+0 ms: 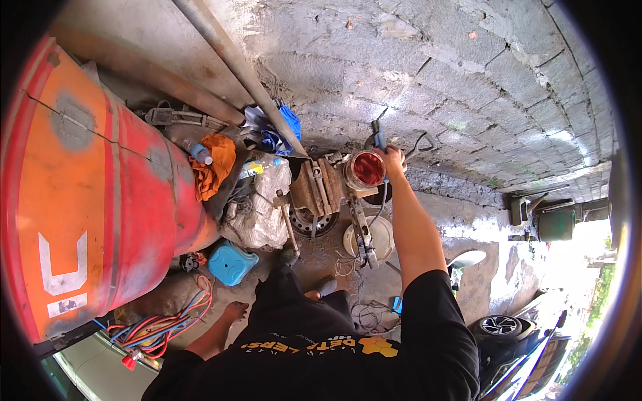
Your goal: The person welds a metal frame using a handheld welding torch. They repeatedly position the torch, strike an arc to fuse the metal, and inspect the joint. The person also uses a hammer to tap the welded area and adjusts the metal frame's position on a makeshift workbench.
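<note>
My right hand (394, 161) reaches forward to a round metal can-like piece (366, 169) with a red inside. Its fingers are closed around the lower end of a blue-grey tool with a dark tip (379, 136), just beyond that piece's rim. What kind of tool it is cannot be made out. Left of the round piece stands a rusty bench vise (317, 187), its long handle (287, 224) slanting down toward me. My left hand (235, 312) hangs low at my side, fingers curled, with nothing visible in it.
A large orange and red drum-shaped body (127, 180) fills the left. Below the vise are a wheel rim (314, 224) and a white bucket (381, 237). A blue stool (231, 262), coiled hoses (170, 327) and loose cables (371, 314) lie about. Behind rises a block wall (428, 73).
</note>
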Tool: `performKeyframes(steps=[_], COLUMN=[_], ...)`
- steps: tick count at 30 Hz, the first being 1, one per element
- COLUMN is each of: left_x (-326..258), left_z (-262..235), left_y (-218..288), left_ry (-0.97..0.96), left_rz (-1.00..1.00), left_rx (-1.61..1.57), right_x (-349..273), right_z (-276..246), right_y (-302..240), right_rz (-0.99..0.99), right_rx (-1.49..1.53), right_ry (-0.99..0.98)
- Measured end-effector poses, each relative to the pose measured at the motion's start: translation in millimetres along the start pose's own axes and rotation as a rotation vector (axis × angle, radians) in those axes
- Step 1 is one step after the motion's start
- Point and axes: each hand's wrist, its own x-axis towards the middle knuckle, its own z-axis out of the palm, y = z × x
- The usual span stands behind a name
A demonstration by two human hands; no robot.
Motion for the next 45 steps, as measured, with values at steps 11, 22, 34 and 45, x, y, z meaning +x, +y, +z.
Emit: performKeyframes(steps=[11,22,34,45], left_x=[16,-44,-243,-243], left_z=[-33,22,214,170], left_y=[-8,139,284,301], left_ry=[0.092,0.031,-0.714,-0.978], left_rz=[0.107,0.608,1.128,1.157], left_rx=[0.262,0.957,0.463,0.273], right_x=[-177,-548,-522,-519], right_z=[-121,-130,-155,-152], right_y=[78,149,-2,-84], right_rz=[0.243,0.542,0.159,-0.074], right_rx=[0.923,1.240,1.114,1.175], right_ry=[0.283,0.581,0.241,0.233])
